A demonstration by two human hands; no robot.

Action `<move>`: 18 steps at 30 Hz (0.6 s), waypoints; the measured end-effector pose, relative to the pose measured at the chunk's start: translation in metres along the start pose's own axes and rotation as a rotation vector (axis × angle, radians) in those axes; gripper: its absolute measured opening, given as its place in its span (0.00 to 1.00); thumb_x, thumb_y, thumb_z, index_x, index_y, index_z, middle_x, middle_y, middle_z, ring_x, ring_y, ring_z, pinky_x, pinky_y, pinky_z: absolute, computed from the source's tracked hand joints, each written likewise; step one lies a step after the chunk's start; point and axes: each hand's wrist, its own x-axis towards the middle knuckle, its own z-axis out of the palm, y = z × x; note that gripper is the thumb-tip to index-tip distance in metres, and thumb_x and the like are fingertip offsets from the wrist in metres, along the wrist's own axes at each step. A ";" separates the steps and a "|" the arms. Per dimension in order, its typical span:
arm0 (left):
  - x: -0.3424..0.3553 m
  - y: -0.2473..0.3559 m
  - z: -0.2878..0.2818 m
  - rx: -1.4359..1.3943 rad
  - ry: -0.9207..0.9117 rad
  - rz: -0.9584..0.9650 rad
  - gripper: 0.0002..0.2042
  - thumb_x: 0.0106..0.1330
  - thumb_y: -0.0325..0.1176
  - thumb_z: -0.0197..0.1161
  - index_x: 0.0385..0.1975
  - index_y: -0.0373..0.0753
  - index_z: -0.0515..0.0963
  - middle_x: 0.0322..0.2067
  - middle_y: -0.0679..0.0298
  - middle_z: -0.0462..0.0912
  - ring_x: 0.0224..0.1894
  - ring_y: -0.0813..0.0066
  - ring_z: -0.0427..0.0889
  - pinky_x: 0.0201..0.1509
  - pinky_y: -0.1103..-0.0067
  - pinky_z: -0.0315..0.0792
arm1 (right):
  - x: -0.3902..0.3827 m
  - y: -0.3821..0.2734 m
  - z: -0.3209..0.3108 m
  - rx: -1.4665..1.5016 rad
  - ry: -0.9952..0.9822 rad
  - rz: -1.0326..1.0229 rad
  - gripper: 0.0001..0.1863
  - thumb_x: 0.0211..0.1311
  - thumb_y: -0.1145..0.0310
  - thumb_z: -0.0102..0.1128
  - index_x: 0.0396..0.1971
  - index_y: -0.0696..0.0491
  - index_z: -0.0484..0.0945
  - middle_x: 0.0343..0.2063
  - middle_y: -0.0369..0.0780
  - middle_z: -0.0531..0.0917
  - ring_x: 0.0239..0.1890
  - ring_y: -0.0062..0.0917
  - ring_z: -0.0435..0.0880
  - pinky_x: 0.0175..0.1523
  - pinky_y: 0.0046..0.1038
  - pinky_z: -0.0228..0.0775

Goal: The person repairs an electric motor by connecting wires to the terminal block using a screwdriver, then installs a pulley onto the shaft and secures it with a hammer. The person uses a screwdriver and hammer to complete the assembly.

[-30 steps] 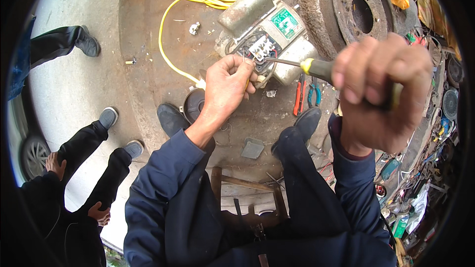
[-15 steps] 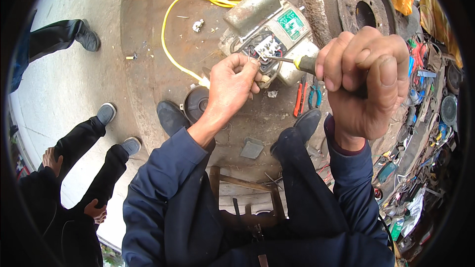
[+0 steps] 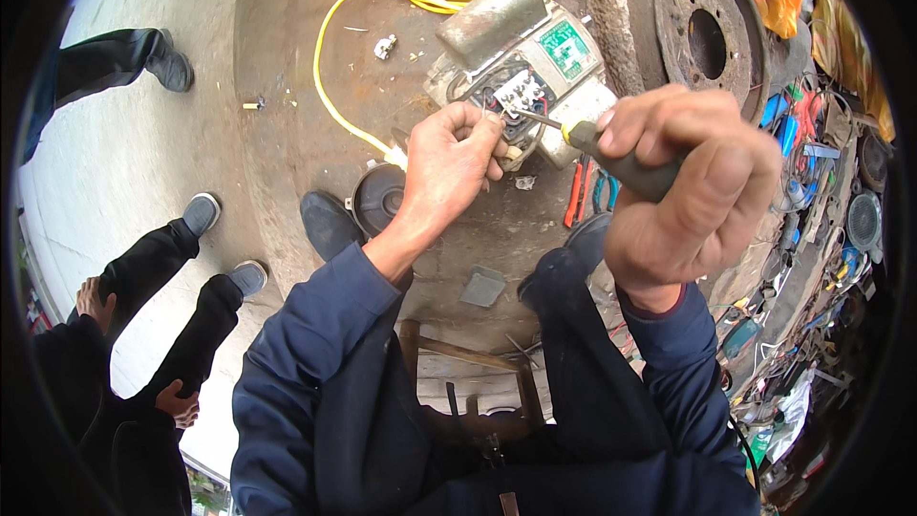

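An old metal electric motor [image 3: 492, 24] lies on the stained ground with its wiring box open, showing a white terminal block [image 3: 521, 88] and wires. My left hand [image 3: 449, 162] pinches a thin wire at the lower-left edge of this block. My right hand [image 3: 693, 186] grips a black-and-yellow screwdriver [image 3: 630, 167], whose shaft reaches in to the block beside my left fingertips. Red-handled pliers [image 3: 576, 191] and blue-handled pliers [image 3: 606, 189] lie below the motor, partly behind my right hand.
A coiled yellow cable [image 3: 332, 38], a round dark cover [image 3: 380, 196] and a rusty wheel drum [image 3: 693, 24] surround the motor. Cluttered scrap [image 3: 864, 215] fills the right side. My wooden stool [image 3: 463, 358] shows between my legs. Two other people's legs [image 3: 172, 282] [image 3: 105, 67] are at left.
The screwdriver's handle and my right hand have shifted left and turned, keeping the shaft at the terminal block. My left hand stays nearly in place, pinching at the block.
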 end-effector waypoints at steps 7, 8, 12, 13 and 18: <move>0.000 -0.001 0.000 0.001 0.002 0.014 0.12 0.78 0.36 0.64 0.33 0.34 0.81 0.26 0.66 0.87 0.22 0.84 0.82 0.22 0.81 0.72 | 0.030 -0.008 -0.038 0.258 -0.740 0.431 0.19 0.70 0.56 0.64 0.30 0.58 0.79 0.27 0.40 0.81 0.28 0.28 0.79 0.36 0.31 0.70; 0.001 -0.001 -0.001 0.011 0.002 0.004 0.12 0.77 0.35 0.65 0.33 0.34 0.81 0.26 0.66 0.87 0.22 0.84 0.82 0.22 0.81 0.72 | 0.035 -0.010 -0.040 0.230 -0.704 0.476 0.18 0.70 0.56 0.66 0.34 0.59 0.79 0.28 0.40 0.82 0.30 0.26 0.80 0.37 0.30 0.72; 0.003 -0.002 -0.001 0.017 0.001 0.003 0.11 0.77 0.35 0.65 0.33 0.34 0.81 0.26 0.65 0.88 0.22 0.84 0.83 0.23 0.80 0.72 | 0.049 -0.042 -0.040 -0.542 -0.563 0.378 0.20 0.70 0.61 0.73 0.50 0.60 0.81 0.32 0.41 0.85 0.35 0.21 0.86 0.38 0.24 0.78; 0.003 -0.003 -0.001 0.021 0.001 0.002 0.11 0.76 0.35 0.65 0.33 0.34 0.82 0.26 0.65 0.88 0.22 0.83 0.83 0.24 0.80 0.73 | 0.053 -0.048 -0.040 -0.644 -0.643 0.340 0.18 0.70 0.70 0.73 0.54 0.61 0.79 0.34 0.43 0.85 0.35 0.24 0.88 0.37 0.24 0.80; 0.005 -0.005 -0.001 0.035 0.014 0.012 0.11 0.76 0.34 0.65 0.33 0.33 0.83 0.26 0.64 0.88 0.22 0.82 0.84 0.26 0.78 0.75 | 0.061 -0.059 -0.050 -0.792 -0.997 -0.031 0.21 0.66 0.81 0.66 0.58 0.59 0.77 0.58 0.51 0.80 0.50 0.36 0.85 0.54 0.34 0.79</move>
